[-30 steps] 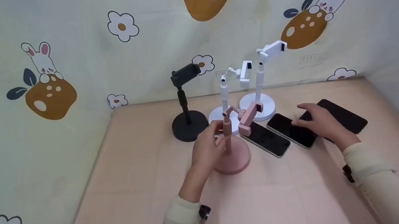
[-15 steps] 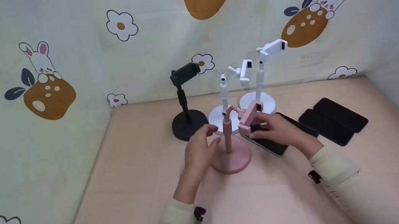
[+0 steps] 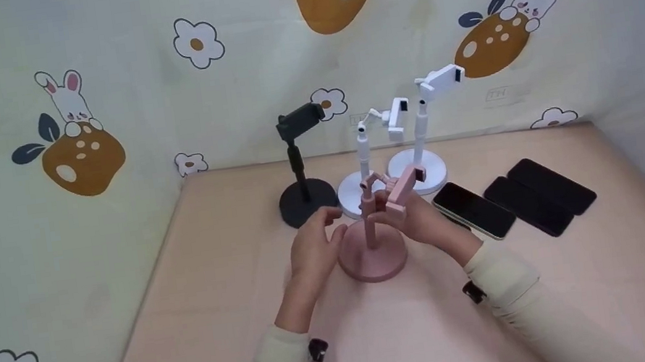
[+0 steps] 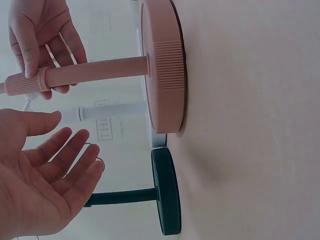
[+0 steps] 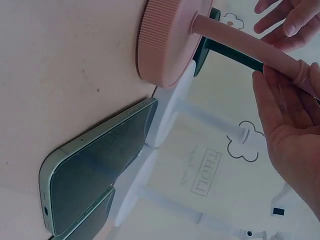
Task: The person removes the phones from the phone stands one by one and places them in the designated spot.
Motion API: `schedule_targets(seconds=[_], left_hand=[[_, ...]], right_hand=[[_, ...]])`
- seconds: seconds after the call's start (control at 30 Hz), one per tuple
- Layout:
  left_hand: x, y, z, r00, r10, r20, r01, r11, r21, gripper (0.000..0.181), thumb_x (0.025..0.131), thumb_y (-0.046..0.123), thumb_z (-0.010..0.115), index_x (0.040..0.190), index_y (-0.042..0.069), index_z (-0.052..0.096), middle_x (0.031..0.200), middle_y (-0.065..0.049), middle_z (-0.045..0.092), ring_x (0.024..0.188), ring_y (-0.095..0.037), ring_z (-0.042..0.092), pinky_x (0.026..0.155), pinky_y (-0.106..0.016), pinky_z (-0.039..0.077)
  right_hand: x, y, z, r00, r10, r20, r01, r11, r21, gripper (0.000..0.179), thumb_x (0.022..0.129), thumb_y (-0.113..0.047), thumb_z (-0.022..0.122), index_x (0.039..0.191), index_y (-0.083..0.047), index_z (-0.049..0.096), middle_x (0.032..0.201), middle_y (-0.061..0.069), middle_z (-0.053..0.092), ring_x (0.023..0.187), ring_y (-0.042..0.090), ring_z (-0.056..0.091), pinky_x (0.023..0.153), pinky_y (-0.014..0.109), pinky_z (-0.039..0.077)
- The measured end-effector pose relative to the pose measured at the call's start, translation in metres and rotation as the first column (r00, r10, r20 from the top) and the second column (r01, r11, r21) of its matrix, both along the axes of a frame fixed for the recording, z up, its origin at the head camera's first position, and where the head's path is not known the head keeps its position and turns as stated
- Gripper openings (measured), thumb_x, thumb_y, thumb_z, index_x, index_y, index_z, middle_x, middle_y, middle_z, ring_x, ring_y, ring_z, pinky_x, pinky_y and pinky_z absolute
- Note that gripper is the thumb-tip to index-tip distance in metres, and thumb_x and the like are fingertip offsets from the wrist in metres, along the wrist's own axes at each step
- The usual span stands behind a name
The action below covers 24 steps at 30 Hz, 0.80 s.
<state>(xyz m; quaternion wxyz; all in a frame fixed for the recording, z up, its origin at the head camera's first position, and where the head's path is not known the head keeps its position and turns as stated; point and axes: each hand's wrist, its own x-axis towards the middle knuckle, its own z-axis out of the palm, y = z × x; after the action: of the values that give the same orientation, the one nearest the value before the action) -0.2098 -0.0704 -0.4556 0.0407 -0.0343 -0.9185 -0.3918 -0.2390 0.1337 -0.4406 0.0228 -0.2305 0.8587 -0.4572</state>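
A pink phone stand (image 3: 374,259) with a round base and an upright pole stands on the table. My right hand (image 3: 418,218) grips its pole below the clamp; in the left wrist view, the thumb lies on the ribbed collar (image 4: 25,84) and the fingers pass behind. My left hand (image 3: 314,250) is just left of the pole, apart from it, its fingers loosely bent around nothing. A phone (image 5: 102,160) lies flat beside the stand, mostly hidden under my right hand in the head view.
Behind stand a black phone stand (image 3: 307,203) and two white phone stands (image 3: 351,196), (image 3: 430,170). To the right, a phone (image 3: 474,209) and two more dark, flat phone-like slabs (image 3: 530,205), (image 3: 552,185) lie side by side. A patterned cloth wall (image 3: 260,83) closes off the back.
My right hand has moved left from the phones to the pink stand's pole and taken hold of it. My left hand has let go of the pole and drawn slightly left.
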Motion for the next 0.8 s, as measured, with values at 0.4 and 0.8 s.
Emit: schedule_targets(seconds=[0.4,0.8], left_hand=[[0.000,-0.006,-0.003,0.998,0.025,-0.052,-0.026,1.000,-0.012,0.026,0.096,0.022,0.067,0.121,0.017,0.064,0.125,-0.003,0.069,0.119,-0.021,0.064,0.102,-0.040,0.052],[-0.002,-0.007,-0.005,0.999,0.044,-0.005,-0.044,0.999,0.003,0.027,0.096,0.022,0.067,0.122,0.018,0.065,0.126,-0.004,0.068,0.119,-0.022,0.063,0.104,-0.040,0.051]], right_hand=[[0.009,0.020,0.007,0.993,-0.034,-0.110,0.027,0.997,-0.069,0.035,0.092,-0.016,0.069,0.124,-0.004,0.064,0.121,0.012,0.071,0.113,0.027,0.069,0.105,0.046,0.051],[0.004,0.074,0.030,0.959,-0.276,-0.067,0.274,0.961,-0.039,0.051,0.096,-0.027,0.065,0.139,-0.004,0.051,0.134,0.019,0.063,0.120,0.034,0.063,0.107,0.050,0.048]])
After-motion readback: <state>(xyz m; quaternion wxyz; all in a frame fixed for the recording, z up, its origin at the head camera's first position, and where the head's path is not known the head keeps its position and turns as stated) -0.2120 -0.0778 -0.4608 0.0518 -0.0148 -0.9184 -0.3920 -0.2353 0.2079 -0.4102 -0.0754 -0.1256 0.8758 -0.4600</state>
